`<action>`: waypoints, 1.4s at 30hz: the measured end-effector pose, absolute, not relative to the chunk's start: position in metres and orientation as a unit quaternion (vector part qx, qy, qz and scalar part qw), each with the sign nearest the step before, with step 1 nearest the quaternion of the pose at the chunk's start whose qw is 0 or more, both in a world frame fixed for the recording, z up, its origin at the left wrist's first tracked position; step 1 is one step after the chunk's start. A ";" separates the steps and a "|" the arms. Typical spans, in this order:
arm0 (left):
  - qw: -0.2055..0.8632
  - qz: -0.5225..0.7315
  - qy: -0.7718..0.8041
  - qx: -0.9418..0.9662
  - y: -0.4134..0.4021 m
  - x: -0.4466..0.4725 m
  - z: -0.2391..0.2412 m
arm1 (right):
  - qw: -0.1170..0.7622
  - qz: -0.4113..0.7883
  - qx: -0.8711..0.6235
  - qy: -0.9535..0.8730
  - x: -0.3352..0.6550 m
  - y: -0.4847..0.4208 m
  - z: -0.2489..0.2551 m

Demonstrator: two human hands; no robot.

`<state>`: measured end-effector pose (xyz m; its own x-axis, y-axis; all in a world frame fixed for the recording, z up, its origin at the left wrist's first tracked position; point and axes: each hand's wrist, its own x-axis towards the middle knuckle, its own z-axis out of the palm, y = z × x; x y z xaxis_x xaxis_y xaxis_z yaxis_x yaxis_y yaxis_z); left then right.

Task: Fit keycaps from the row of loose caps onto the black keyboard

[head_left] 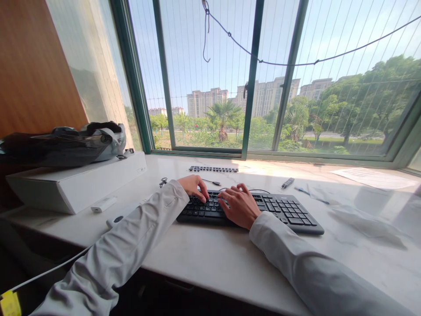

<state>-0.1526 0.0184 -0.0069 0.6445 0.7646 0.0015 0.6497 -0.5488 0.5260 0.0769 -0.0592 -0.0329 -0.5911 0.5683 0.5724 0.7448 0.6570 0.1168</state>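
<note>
A black keyboard (210, 214) lies on the pale marble-look desk, with its number pad at the right end. At its upper left part is my left hand (193, 185), fingers curled and thumb pointing down at the keys. Anything between thumb and fingers is hidden. My right hand (241, 205) rests over the middle of the keyboard, fingers bent and apart, with the thumb stretched left over the keys. Parts of the upper key rows look bare, though the hands cover some of that area. Behind the keyboard, a line of small black keycaps (213, 169) sits on the desk.
A white box (79, 182) bearing a dark bag-like item (66, 145) stands at left. Small white devices (104, 204) lie before it. A cable plug (215, 182), a dark stick-like object (287, 183), a clear plastic bag (368, 221) and paper (373, 177) are farther right.
</note>
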 end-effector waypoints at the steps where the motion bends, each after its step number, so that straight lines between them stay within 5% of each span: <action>1: 0.249 0.117 0.409 0.870 0.019 -0.153 -0.008 | 0.249 -0.172 -0.367 -0.879 0.076 -0.060 -0.033; 42: 0.283 0.107 0.414 0.858 0.021 -0.153 -0.009 | 0.227 -0.120 -0.317 -0.913 0.071 -0.064 -0.042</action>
